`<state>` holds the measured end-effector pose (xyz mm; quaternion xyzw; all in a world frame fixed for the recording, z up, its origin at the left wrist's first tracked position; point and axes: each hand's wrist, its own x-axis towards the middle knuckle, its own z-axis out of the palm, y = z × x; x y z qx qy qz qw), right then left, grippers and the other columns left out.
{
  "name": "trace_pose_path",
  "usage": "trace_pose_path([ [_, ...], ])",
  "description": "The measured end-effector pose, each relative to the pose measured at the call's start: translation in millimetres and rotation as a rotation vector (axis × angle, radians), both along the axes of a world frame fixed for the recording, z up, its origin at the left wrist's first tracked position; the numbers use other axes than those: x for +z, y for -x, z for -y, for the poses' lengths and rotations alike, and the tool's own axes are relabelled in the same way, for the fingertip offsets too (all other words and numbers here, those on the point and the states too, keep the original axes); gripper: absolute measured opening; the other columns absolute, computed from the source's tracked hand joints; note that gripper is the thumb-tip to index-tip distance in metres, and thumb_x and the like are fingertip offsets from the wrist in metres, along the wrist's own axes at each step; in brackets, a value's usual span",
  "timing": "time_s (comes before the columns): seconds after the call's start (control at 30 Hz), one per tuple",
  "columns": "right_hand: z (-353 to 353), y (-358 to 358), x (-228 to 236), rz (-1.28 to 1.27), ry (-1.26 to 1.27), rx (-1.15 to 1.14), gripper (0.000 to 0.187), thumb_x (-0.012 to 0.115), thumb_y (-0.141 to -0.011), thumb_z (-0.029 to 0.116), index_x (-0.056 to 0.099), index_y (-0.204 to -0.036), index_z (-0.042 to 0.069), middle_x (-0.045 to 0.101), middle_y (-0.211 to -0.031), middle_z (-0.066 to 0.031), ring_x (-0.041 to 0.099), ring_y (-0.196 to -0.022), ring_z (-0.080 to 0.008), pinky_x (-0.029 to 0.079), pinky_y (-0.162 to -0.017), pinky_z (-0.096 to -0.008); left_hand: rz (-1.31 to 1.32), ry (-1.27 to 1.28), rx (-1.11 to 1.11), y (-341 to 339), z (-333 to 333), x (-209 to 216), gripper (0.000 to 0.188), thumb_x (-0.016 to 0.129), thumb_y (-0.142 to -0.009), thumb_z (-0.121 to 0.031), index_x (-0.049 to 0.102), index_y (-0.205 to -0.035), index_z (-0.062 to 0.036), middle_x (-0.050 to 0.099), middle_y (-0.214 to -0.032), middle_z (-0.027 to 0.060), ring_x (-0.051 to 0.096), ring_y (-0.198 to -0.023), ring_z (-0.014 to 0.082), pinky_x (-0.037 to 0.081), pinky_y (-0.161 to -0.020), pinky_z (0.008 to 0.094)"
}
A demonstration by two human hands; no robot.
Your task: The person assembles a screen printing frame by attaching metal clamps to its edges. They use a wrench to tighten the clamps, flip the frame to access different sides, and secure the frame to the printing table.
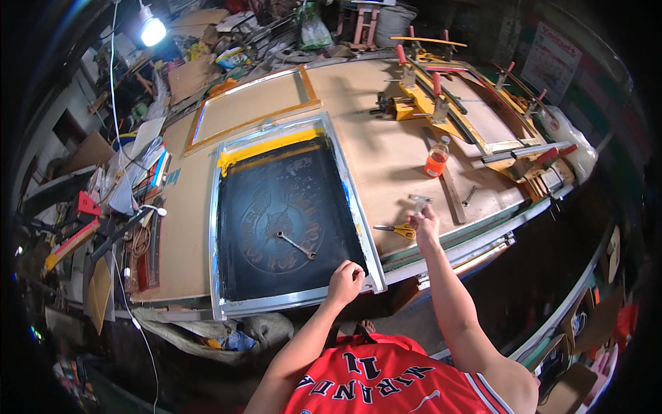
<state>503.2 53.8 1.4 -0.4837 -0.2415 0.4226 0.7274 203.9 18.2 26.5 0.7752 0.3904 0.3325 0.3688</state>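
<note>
My right hand point(426, 222) pinches a small silvery metal fitting point(420, 201) above the table, its exact kind too small to tell. Just left of that hand lie yellow-handled scissors point(397, 230). My left hand point(347, 281) is curled closed by the near right corner of a screen-printing frame point(356, 231); whatever its fingers hold, if anything, is hidden. The frame has metal sides, a dark mesh with a round design, and yellow along its far end. A wrench point(296, 246) rests slantwise on the mesh. A smaller wrench point(470, 196) lies farther right on the table.
Behind the screen is an empty wooden frame point(308, 84). A bottle of orange liquid point(437, 159) stands beside a flat bar point(453, 193). A yellow clamping rig point(412, 107) fills the far right. Tools and scraps crowd the left; a lit bulb point(153, 31) hangs above.
</note>
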Motion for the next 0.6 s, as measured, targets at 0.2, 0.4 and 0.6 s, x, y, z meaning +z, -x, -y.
trace_pose_path([
  [0.2,-9.6,16.8,2.2,0.374,0.267,-0.238,0.08,0.054,-0.092,-0.002,0.011,-0.159,0.009,0.023,-0.163,-0.0171,0.056,-0.126,-0.0283,0.049,-0.098,-0.0382,0.047,0.062,0.035,4.6,-4.4,3.4,0.004,0.067,-0.084,-0.004,0.064,-0.085,-0.0005,0.062,-0.083,0.0135,0.064,-0.073,0.0299,0.052,-0.067,0.0379],
  [0.4,-10.4,88.8,16.7,0.986,0.171,-0.139,0.032,0.067,-0.086,0.0,0.059,-0.117,-0.003,0.063,-0.109,-0.0171,0.066,-0.089,-0.0237,0.054,-0.077,-0.0378,0.01,0.009,0.161,32.9,-24.1,-2.7,0.007,0.063,-0.086,0.0,0.063,-0.093,-0.0015,0.063,-0.089,0.0156,0.066,-0.083,0.0353,0.053,-0.073,0.0423],
  [0.6,-22.1,189.7,44.7,1.175,-0.02,0.372,0.019,0.074,-0.083,0.014,0.071,-0.097,0.0,0.067,-0.092,-0.0186,0.067,-0.087,-0.0362,0.054,-0.078,-0.041,-0.108,-0.068,0.366,98.6,-61.1,-7.1,0.009,0.061,-0.086,0.0,0.063,-0.094,-0.0026,0.065,-0.093,0.0166,0.064,-0.089,0.0395,0.051,-0.077,0.0475],
])
